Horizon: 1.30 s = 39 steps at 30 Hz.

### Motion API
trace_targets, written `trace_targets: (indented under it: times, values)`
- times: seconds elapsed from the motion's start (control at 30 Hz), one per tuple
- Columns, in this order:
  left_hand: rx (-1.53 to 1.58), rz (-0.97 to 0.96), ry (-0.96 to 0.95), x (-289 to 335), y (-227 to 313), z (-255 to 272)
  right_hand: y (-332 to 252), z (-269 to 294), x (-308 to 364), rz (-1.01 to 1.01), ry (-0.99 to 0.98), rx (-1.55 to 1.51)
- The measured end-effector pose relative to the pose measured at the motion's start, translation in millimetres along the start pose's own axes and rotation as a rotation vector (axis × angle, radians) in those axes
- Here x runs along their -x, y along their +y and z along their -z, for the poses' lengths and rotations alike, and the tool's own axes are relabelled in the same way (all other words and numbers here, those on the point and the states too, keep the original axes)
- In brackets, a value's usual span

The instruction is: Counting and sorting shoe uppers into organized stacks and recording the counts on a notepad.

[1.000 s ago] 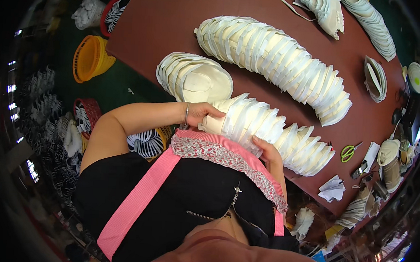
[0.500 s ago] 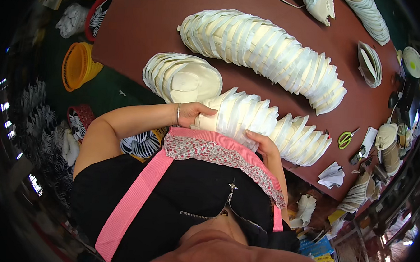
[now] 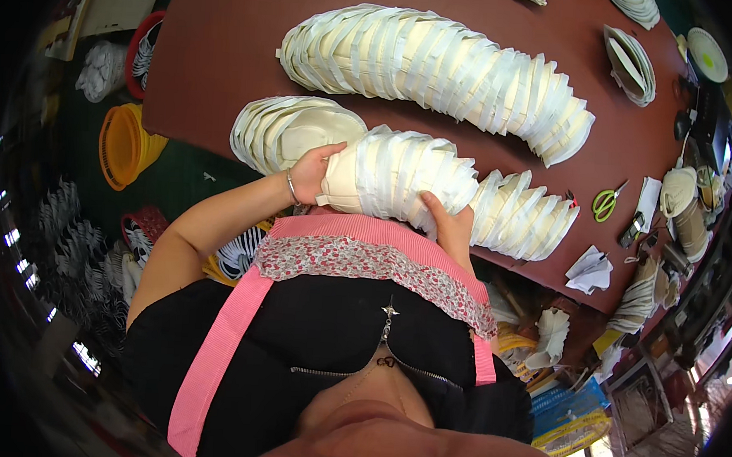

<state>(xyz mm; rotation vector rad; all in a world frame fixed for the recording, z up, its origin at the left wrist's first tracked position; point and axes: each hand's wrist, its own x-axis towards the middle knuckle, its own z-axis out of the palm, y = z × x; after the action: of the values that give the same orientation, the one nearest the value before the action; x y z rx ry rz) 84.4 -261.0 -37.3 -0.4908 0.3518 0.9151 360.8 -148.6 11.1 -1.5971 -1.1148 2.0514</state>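
Observation:
A stack of nested cream fabric cups with loose white edges, like cap crowns, lies at the table's near edge. My left hand is closed around its left end, thumb uppermost. My right hand grips its near right side, thumb on top and the other fingers mostly hidden. A shorter stack of the same cups adjoins on the right. Beyond my left hand, another stack sits with its hollow side showing. Farther back lies a long, curved stack.
The red-brown table holds green-handled scissors, white paper pieces and a small cup stack at right. Orange baskets stand left of the table. Tools and rolls crowd its right edge.
The view has shifted, so the table things appear higher and mostly farther left. My left hand has moved from atop the held stack's left end to around that end. My right hand keeps its grip.

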Motion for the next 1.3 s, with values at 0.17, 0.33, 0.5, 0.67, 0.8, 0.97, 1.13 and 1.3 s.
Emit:
trace_targets:
  times: [0.17,0.33,0.5,0.67,0.8,0.97,1.13,1.3]
  values:
    - [-0.1,-0.059,0.11,-3.6,8.3,4.6,-1.3,-1.3,5.5,0.127,0.036,0.047]
    - [-0.195,-0.16,0.501,-7.7,21.8,11.4,7.4,-15.9,0.8,0.394,0.308,0.605]
    - [-0.293,-0.215,0.695,-13.3,27.2,10.7,-23.0,-80.6,-5.7,1.081,-0.112,1.019]
    - [-0.156,-0.443,0.607,-1.8,37.0,26.8,-2.8,-111.4,-58.0,1.065,-0.363,1.315]
    - [-0.447,-0.917,0.61,23.8,13.3,44.2,-5.9,-118.2,-53.4,0.885,-0.256,1.446]
    - [-1.427,-1.126,0.899,44.3,-33.7,-20.0,-3.0,-132.4,-69.6,0.883,-0.072,1.417]
    - [-1.693,-0.947,0.858,66.6,-11.3,-15.0,29.0,-163.3,-52.3,0.873,-0.302,0.971]
    - [-1.774,-0.747,0.538,87.8,18.0,-12.8,56.0,-186.7,-39.2,0.849,-0.095,0.6]
